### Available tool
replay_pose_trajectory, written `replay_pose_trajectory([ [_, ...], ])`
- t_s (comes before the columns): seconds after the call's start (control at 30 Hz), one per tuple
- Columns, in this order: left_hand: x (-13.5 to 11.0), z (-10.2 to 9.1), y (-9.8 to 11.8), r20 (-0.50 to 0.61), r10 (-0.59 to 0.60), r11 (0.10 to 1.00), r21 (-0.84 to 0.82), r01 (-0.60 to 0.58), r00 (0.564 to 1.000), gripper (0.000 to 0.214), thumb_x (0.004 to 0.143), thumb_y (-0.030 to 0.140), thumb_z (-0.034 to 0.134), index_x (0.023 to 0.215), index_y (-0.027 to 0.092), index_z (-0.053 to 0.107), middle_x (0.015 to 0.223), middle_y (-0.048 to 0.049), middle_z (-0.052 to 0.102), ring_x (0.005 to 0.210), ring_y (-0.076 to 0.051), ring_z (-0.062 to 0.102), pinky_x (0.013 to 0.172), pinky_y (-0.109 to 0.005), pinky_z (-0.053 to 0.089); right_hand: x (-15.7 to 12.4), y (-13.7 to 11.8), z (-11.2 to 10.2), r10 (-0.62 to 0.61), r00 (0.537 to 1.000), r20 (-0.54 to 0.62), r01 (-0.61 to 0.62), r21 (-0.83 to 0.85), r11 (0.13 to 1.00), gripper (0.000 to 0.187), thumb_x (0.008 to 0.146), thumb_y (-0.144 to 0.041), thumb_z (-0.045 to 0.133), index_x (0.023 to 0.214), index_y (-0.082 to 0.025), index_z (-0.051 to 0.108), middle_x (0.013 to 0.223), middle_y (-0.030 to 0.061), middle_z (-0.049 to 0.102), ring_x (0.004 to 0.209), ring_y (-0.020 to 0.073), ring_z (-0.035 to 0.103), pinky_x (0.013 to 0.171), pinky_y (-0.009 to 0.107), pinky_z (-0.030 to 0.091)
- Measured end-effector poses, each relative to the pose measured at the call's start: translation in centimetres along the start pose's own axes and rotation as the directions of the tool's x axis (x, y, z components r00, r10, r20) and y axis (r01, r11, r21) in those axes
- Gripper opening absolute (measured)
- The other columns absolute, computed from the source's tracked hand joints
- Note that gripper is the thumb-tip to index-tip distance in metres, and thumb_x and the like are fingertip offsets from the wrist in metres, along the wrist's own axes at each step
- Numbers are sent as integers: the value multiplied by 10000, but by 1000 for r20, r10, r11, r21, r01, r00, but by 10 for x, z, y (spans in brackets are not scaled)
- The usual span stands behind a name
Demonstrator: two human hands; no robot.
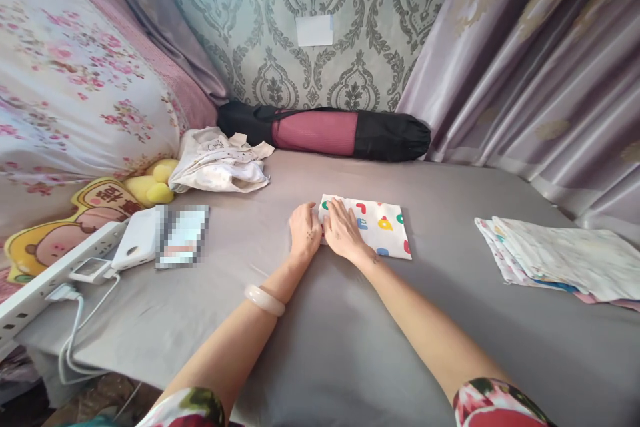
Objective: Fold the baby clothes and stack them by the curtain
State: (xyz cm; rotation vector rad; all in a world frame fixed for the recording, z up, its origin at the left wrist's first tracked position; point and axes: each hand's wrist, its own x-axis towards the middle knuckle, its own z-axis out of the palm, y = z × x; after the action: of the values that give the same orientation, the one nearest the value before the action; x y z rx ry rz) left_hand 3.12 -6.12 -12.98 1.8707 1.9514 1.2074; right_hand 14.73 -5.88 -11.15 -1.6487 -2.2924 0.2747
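A white cloth (393,235) printed with colourful shapes lies folded into a flat rectangle on the grey sheet. My right hand (344,230) rests flat on its left part, fingers stretched forward and close together. At the cloth's left edge is my left hand (305,232), its fingers bent and closed against that edge; part of them is hidden. A pale bangle (265,300) circles my left wrist. The two hands are side by side, nearly touching.
Folded cloths (565,257) are stacked at the right. At the left are a power strip (60,273), a white charger (140,240), a blurred phone-like object (183,237) and plush toys (50,240). Behind lie a crumpled white garment (220,163) and a long black-and-pink bag (320,132).
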Motion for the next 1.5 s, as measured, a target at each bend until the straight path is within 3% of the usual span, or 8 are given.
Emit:
replay_pose_trajectory([
  [0.07,-6,0,6,87,183,978,82,-190,979,364,917,156,332,1203,173,558,1261,-111,626,1254,-223,512,1067,-423,370,-5,15,-4,3,999,-54,-5,-47,999,568,979,-291,211,1484,-58,328,1579,120,259,1471,240,161,1190,453,103],
  [0.13,-10,2,11,196,295,933,151,-326,935,391,927,158,331,1267,180,523,1370,-106,563,1346,-235,427,1115,-471,303,-11,28,-6,3,997,-72,-10,-95,995,566,975,-283,228,1478,-52,344,1576,126,263,1469,246,165,1193,453,83],
  [0.3,-14,7,13,376,325,866,249,-433,868,395,972,234,305,1321,181,483,1436,-124,501,1364,-251,409,1138,-550,242,-17,42,-1,37,998,-48,-43,-132,990,559,977,-301,232,1473,-81,366,1571,117,282,1460,237,200,1185,452,130],
  [0.6,-14,4,15,398,322,861,255,-440,859,411,990,295,292,1346,207,477,1474,-113,457,1401,-245,357,1155,-539,221,-14,43,-5,64,998,19,-61,-116,991,571,976,-292,209,1486,-67,332,1581,114,258,1463,237,188,1186,452,139],
  [0.83,-15,3,14,423,350,866,193,-461,835,453,976,423,345,1376,257,479,1485,-95,447,1428,-267,301,1174,-559,134,-5,63,-15,156,988,-18,-157,-194,969,578,990,-335,195,1493,-78,318,1581,137,248,1465,259,171,1185,477,73],
  [1.13,-13,2,16,469,321,871,194,-451,823,476,960,453,375,1371,242,494,1501,-117,420,1421,-298,311,1148,-582,186,-4,66,-10,177,984,3,-174,-163,971,579,992,-358,197,1492,-92,318,1579,134,257,1457,259,196,1179,480,87],
  [1.3,-13,2,16,472,309,870,210,-446,826,466,964,439,379,1376,249,486,1509,-109,411,1428,-281,302,1150,-568,193,-6,68,-20,196,979,51,-190,-106,976,584,999,-365,172,1501,-94,299,1588,132,231,1466,242,171,1182,472,86],
  [1.5,-14,6,12,448,323,874,196,-444,833,463,962,452,374,1372,272,491,1497,-94,431,1420,-284,318,1154,-571,176,-15,85,-29,296,955,-26,-296,-164,941,600,995,-372,171,1493,-64,302,1586,149,226,1468,251,157,1176,495,90],
])
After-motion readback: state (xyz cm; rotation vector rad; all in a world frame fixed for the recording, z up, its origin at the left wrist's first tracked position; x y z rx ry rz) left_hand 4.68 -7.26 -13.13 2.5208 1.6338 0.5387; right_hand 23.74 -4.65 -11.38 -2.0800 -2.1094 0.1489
